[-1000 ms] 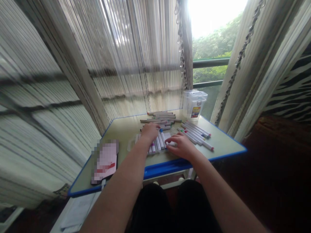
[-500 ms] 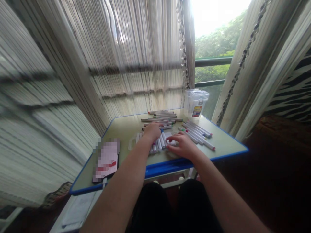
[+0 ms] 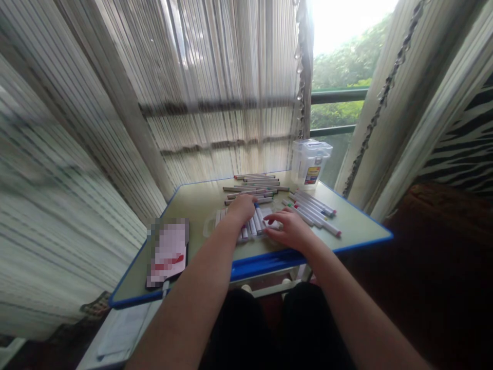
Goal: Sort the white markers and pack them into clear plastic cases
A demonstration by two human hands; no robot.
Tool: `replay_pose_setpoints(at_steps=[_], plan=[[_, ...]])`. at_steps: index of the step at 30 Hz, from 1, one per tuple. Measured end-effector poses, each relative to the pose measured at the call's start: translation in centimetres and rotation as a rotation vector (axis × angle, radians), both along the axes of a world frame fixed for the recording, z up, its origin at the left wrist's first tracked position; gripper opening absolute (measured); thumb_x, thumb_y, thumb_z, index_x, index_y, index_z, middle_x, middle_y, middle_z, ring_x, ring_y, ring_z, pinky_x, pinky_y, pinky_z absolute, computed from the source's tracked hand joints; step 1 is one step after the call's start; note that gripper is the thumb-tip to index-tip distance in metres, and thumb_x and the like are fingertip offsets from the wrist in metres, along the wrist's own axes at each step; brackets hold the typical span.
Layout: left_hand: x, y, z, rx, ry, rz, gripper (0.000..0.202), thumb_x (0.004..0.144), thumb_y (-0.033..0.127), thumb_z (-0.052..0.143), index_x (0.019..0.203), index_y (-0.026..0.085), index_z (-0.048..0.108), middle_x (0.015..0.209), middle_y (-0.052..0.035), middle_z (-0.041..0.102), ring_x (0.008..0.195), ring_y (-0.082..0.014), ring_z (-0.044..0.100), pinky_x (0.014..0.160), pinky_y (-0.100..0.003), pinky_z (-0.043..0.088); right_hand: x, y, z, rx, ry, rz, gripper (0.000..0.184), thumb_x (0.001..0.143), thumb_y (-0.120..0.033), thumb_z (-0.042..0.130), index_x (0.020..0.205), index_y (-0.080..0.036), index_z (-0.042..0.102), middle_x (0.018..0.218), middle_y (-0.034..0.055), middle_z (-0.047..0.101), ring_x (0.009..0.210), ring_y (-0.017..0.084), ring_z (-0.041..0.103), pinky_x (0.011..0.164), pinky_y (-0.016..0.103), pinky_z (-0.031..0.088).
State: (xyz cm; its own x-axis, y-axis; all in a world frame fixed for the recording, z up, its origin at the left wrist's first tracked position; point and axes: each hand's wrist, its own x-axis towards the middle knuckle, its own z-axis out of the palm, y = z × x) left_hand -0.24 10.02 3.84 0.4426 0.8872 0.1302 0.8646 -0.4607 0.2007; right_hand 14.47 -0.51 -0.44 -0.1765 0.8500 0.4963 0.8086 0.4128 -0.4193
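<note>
My left hand [image 3: 242, 209] curls over a clear plastic tray [image 3: 209, 226], its fingertips at a blue-capped marker [image 3: 259, 217] and closed on its top end. Several white markers [image 3: 244, 235] lie side by side in that tray, partly hidden by the hand and wrist. To the right, my right hand [image 3: 288, 227] is held with fingers apart. Its thumb and index finger are close to the lower end of the blue-capped marker; whether they touch it I cannot tell.
Loose markers [image 3: 256, 182] lie at the back of the blue-edged table [image 3: 362, 234], and another group [image 3: 316, 213] fans out at the right. A clear lidded box [image 3: 311, 163] stands at the back right corner. A phone with a blurred screen [image 3: 169, 252] lies at the left.
Both hands stay nearly in place over the tray. The blue-capped marker shows slightly more clearly between them, and the view has shifted a little.
</note>
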Motion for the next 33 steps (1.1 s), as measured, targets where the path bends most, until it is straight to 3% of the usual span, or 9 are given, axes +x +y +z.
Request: replay_pose_setpoints(at_steps=[8,19,33], plan=[[-0.18,-0.16,0.17,0.020,-0.005,0.002,0.038,0.079,0.015,0.047,0.109,0.023,0.070,0.116,-0.0087,0.067,0.111,-0.0211,0.060,0.097,-0.030,0.044,0.05,-0.05,0.04,-0.020,-0.063,0.068,0.023,0.085,-0.036,0.059,0.102,-0.028,0.072,0.094,0.0028,0.072,0.090,0.020,0.056,0.086,0.033,0.040],[-0.17,-0.07,0.06,0.019,-0.001,0.006,0.040,0.078,0.014,0.048,0.111,0.024,0.069,0.118,-0.0075,0.067,0.111,-0.0202,0.061,0.097,-0.029,0.044,0.08,-0.12,0.22,-0.064,-0.069,0.078,0.025,0.088,-0.038,0.055,0.102,-0.029,0.073,0.097,0.0035,0.071,0.091,0.020,0.056,0.084,0.032,0.039],[0.19,-0.26,0.29,0.004,0.006,-0.026,0.033,0.075,0.014,0.051,0.098,0.022,0.074,0.110,-0.0058,0.070,0.108,-0.0182,0.062,0.098,-0.026,0.043,-0.24,-0.63,0.72,-0.037,-0.150,0.036,0.034,0.092,-0.047,0.045,0.096,-0.031,0.074,0.094,0.0031,0.070,0.087,0.019,0.054,0.080,0.033,0.037]])
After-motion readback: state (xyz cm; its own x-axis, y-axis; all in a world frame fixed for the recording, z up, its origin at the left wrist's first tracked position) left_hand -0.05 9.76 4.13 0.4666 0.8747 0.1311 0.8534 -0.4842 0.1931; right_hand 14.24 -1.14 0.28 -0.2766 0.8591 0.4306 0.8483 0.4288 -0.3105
